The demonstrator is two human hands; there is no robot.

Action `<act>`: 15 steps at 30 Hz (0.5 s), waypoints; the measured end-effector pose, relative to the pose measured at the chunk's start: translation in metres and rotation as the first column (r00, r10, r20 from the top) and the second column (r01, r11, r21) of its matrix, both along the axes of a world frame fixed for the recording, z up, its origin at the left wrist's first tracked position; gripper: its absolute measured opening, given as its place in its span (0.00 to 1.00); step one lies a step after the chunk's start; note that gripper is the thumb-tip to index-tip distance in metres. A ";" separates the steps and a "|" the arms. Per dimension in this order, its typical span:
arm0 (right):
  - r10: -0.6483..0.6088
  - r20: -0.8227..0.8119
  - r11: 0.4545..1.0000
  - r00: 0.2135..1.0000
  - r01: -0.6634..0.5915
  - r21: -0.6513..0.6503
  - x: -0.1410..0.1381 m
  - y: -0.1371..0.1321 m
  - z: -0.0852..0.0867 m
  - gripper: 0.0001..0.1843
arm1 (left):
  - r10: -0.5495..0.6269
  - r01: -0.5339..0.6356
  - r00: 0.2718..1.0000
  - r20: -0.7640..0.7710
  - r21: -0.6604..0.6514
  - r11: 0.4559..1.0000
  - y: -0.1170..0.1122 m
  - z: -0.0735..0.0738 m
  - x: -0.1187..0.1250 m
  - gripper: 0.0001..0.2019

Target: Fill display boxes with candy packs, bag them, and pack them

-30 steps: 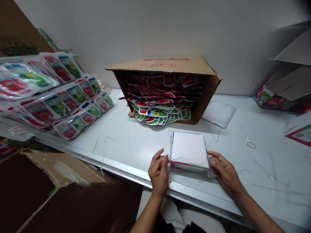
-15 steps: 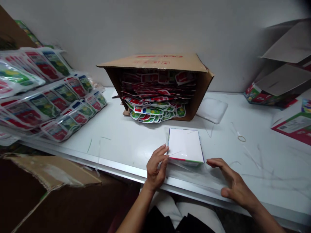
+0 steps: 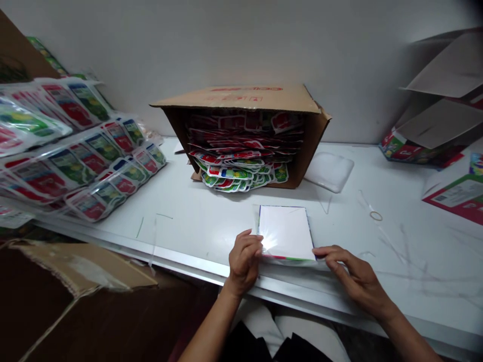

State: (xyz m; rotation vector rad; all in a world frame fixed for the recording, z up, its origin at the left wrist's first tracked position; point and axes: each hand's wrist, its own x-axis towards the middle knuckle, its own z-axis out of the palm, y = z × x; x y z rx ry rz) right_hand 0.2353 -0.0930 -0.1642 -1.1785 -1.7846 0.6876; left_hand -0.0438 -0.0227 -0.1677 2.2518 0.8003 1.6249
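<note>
A flat stack of white-backed cards [image 3: 286,232] inside a clear plastic sleeve lies on the white table [image 3: 211,221] near its front edge. My left hand [image 3: 244,261] is curled at the stack's near left corner, fingers pinching the plastic there. At the near right corner, my right hand [image 3: 352,279] presses the sleeve's edge between fingertips and thumb. Behind the stack a cardboard box [image 3: 245,133] lies on its side, filled with red and green printed cards that spill from its mouth.
Rows of bagged colourful packs [image 3: 75,156] are stacked at the left. A torn cardboard box [image 3: 79,266] sits below the table's left edge. An empty clear bag [image 3: 329,171], a rubber band [image 3: 376,215] and printed cartons [image 3: 449,196] lie at the right.
My right hand, which had pulled back to the right, has returned to the stack's near right corner. My left hand has curled tighter on the left corner. The stack sits slightly nearer me.
</note>
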 end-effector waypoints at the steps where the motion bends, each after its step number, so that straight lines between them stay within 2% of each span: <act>1: -0.025 -0.020 0.999 0.999 0.024 -0.021 -0.001 0.000 -0.001 0.07 | 0.030 -0.029 0.999 0.025 -0.012 1.000 -0.002 0.000 0.002 0.08; 7: -0.228 -0.133 0.970 0.965 0.214 -0.112 -0.017 0.000 -0.003 0.09 | 0.226 -0.194 0.963 0.144 -0.204 0.960 -0.016 -0.006 0.018 0.08; 10: -0.346 -0.217 0.935 0.913 0.315 -0.166 -0.027 0.005 -0.004 0.13 | 0.296 -0.221 0.931 0.213 -0.316 0.923 -0.022 -0.007 0.029 0.06; 12: -0.403 -0.294 0.912 0.867 0.351 -0.213 -0.033 0.010 -0.006 0.14 | 0.343 -0.224 0.904 0.255 -0.399 0.889 -0.024 -0.004 0.034 0.03; 15: -0.471 -0.377 0.872 0.797 0.359 -0.332 -0.039 0.016 -0.012 0.17 | 0.432 -0.235 0.864 0.259 -0.550 0.801 -0.023 0.004 0.037 0.04</act>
